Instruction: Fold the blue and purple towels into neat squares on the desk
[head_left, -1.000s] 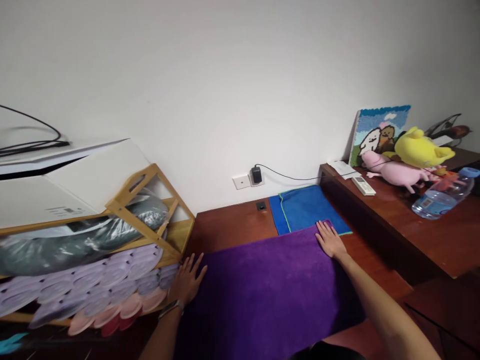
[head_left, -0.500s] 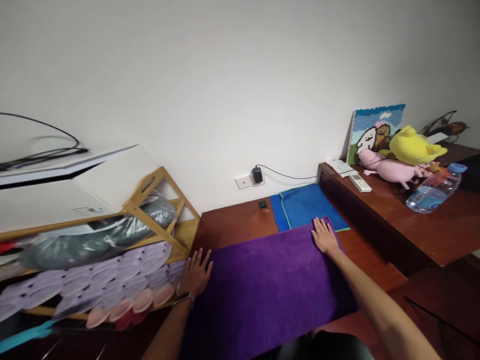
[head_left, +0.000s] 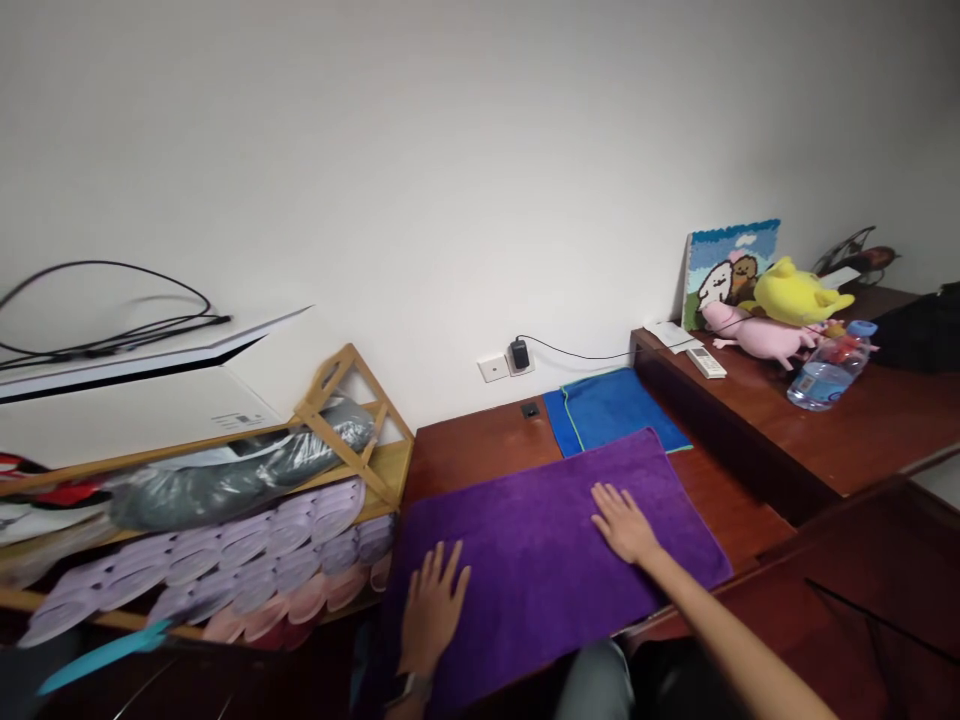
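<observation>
A purple cloth (head_left: 525,560) is spread flat over the brown wooden desk (head_left: 465,450), its near edge reaching the desk's front. My left hand (head_left: 433,608) rests on the cloth's left part, fingers spread, a watch on the wrist. Palm down on the right half of the cloth lies my right hand (head_left: 624,525), also with fingers apart. Neither hand grips anything. Beyond the purple cloth, a folded blue cloth (head_left: 619,408) with a green edge lies near the wall, and the purple cloth's far right corner touches or overlaps it.
On the left stands a wooden rack (head_left: 386,470) with lilac and pink slippers (head_left: 247,560). A raised surface at right bears a water bottle (head_left: 821,382), plush toys (head_left: 799,295), a remote (head_left: 706,362) and a picture (head_left: 731,265). A black plug (head_left: 519,353) sits in the wall socket.
Both hands have moved toward me over the purple cloth, the left also rightward and the right leftward off the far corner. The cloth's right side now lies flatter. The view has shifted slightly.
</observation>
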